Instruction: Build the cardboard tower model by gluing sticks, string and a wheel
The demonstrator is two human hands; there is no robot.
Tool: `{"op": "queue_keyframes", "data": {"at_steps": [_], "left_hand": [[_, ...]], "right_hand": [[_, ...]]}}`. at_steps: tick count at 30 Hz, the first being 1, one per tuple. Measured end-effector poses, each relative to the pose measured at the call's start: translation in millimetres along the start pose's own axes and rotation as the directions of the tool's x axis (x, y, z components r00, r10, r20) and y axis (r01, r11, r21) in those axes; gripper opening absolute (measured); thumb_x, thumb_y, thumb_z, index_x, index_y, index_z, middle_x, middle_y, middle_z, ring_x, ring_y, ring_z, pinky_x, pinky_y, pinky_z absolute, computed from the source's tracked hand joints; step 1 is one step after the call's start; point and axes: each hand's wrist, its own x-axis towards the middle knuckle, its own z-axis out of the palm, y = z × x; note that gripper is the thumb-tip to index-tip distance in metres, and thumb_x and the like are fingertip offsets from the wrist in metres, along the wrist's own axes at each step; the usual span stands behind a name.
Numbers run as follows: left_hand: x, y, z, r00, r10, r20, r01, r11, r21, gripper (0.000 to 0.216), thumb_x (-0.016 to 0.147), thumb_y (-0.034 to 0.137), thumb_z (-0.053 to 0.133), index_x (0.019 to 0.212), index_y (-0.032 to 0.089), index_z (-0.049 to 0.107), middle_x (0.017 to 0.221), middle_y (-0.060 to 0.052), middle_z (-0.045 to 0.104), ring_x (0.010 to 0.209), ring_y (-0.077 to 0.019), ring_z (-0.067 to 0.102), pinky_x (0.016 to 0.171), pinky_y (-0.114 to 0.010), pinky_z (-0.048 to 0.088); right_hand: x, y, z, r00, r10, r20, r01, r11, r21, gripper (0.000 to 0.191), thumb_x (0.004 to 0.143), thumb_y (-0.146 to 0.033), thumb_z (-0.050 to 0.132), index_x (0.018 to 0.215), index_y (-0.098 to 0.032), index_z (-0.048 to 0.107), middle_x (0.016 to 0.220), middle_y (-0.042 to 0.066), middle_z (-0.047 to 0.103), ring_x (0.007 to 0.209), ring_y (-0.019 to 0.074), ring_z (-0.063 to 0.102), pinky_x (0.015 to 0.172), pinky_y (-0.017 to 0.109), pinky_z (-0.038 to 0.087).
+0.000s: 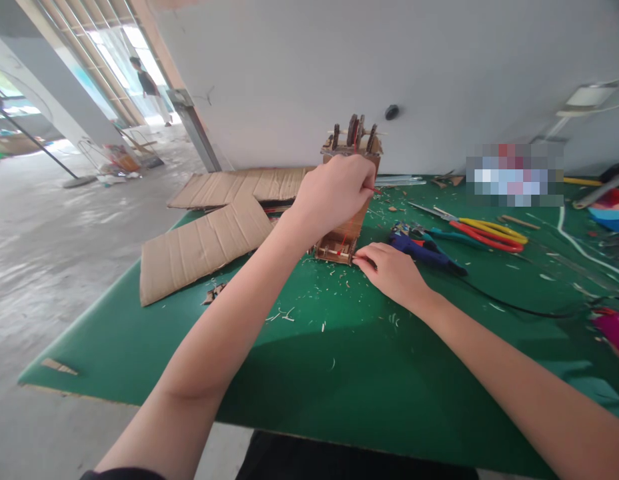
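Note:
A cardboard model (365, 220) stands upright on the green table, with cardboard wheels (355, 131) on a thin stick at its top. Low down, a light wooden stick (338, 251) crosses an open cardboard box section, and red string is wound on it. My left hand (337, 190) is closed in front of the model's upper part; a bit of red string (376, 191) pokes out by its fingertips. At the lower right corner, my right hand (392, 270) pinches the end of the crosswise stick. Its fingertips partly hide that end.
Corrugated cardboard pieces (204, 250) lie left of the model. To the right are a blue glue gun (427, 252) with a black cable, scissors (489, 233) with red and yellow handles, and a pink object (612, 330). Scraps litter the table (299, 373). A person (149, 87) stands far back.

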Motion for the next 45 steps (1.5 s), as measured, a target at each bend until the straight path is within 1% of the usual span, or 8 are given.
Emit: {"op": "queue_keyframes", "data": {"at_steps": [2,5,7,12,16,27,36,45], "left_hand": [[-0.3,-0.4,-0.3,1.0,-0.004,0.0,0.004,1.0,-0.003,0.023,0.081,0.024,0.049,0.095,0.023,0.068,0.093,-0.005,0.066,0.091,-0.0218,0.059,0.082,-0.037,0.043],[-0.7,-0.8,-1.4,1.0,-0.001,-0.001,0.001,1.0,0.001,0.023,0.081,0.024,0.049,0.094,0.023,0.068,0.093,-0.005,0.067,0.091,-0.0214,0.059,0.081,-0.036,0.044],[-0.9,-0.9,-2.0,1.0,0.004,-0.004,-0.004,1.0,0.012,0.023,0.08,0.023,0.049,0.093,0.023,0.068,0.092,-0.005,0.067,0.089,-0.0211,0.06,0.08,-0.036,0.044],[-0.9,-0.8,-1.7,1.0,0.008,-0.004,-0.007,1.0,0.022,0.022,0.08,0.024,0.049,0.091,0.022,0.069,0.09,-0.005,0.067,0.085,-0.0206,0.06,0.077,-0.035,0.045],[-0.8,-0.9,-0.4,1.0,0.008,0.011,-0.008,1.0,0.027,0.024,0.081,0.024,0.049,0.094,0.022,0.069,0.092,-0.006,0.067,0.086,-0.0206,0.061,0.077,-0.035,0.045],[0.9,-0.9,5.0,1.0,0.002,0.021,-0.003,1.0,0.026,0.024,0.082,0.026,0.049,0.096,0.023,0.069,0.093,-0.005,0.067,0.088,-0.0207,0.06,0.079,-0.035,0.045],[1.0,0.7,8.8,1.0,-0.001,0.018,0.0,0.999,0.042,0.022,0.082,0.027,0.05,0.094,0.024,0.069,0.095,-0.006,0.068,0.085,-0.0213,0.061,0.076,-0.036,0.046],[2.7,-1.8,12.2,0.999,-0.017,0.036,0.016,0.999,0.029,0.023,0.082,0.026,0.049,0.094,0.021,0.069,0.093,-0.007,0.068,0.084,-0.0207,0.061,0.076,-0.034,0.046]], "right_hand": [[-0.4,-0.7,-0.9,1.0,0.016,0.0,-0.016,1.0,-0.016,0.024,0.093,-0.033,0.044,0.087,-0.021,0.064,0.084,0.004,0.067,0.08,0.0169,0.06,0.051,0.026,0.033],[-0.7,-0.2,-0.7,0.999,0.022,0.023,-0.02,0.997,-0.076,0.031,0.094,-0.031,0.039,0.076,-0.02,0.062,0.073,0.004,0.064,0.074,0.0168,0.058,0.049,0.027,0.028],[-0.6,1.0,-0.1,0.999,0.016,0.033,-0.013,0.996,-0.092,0.031,0.094,-0.03,0.04,0.072,-0.02,0.06,0.071,0.003,0.064,0.073,0.0166,0.057,0.05,0.027,0.028],[-0.4,3.1,0.6,0.999,0.011,0.032,-0.009,0.998,-0.068,0.025,0.094,-0.029,0.044,0.078,-0.02,0.061,0.077,0.003,0.065,0.078,0.0172,0.058,0.052,0.027,0.031],[-0.3,3.0,1.2,1.0,-0.006,0.017,0.007,0.998,-0.058,0.023,0.093,-0.03,0.045,0.081,-0.02,0.062,0.08,0.004,0.066,0.079,0.0171,0.058,0.053,0.027,0.032],[0.5,-0.2,0.7,0.998,-0.068,0.003,0.068,0.994,-0.084,0.021,0.093,-0.026,0.045,0.077,-0.019,0.057,0.076,0.003,0.063,0.078,0.0166,0.055,0.052,0.027,0.031],[0.7,-3.1,-0.5,0.994,-0.113,0.0,0.113,0.987,-0.115,0.02,0.093,-0.025,0.047,0.077,-0.019,0.056,0.079,0.003,0.063,0.081,0.017,0.054,0.055,0.027,0.034],[0.2,-1.2,0.2,0.988,-0.154,-0.02,0.15,0.982,-0.115,0.017,0.092,-0.022,0.048,0.076,-0.019,0.054,0.078,0.003,0.062,0.08,0.0169,0.052,0.057,0.026,0.035]]}}
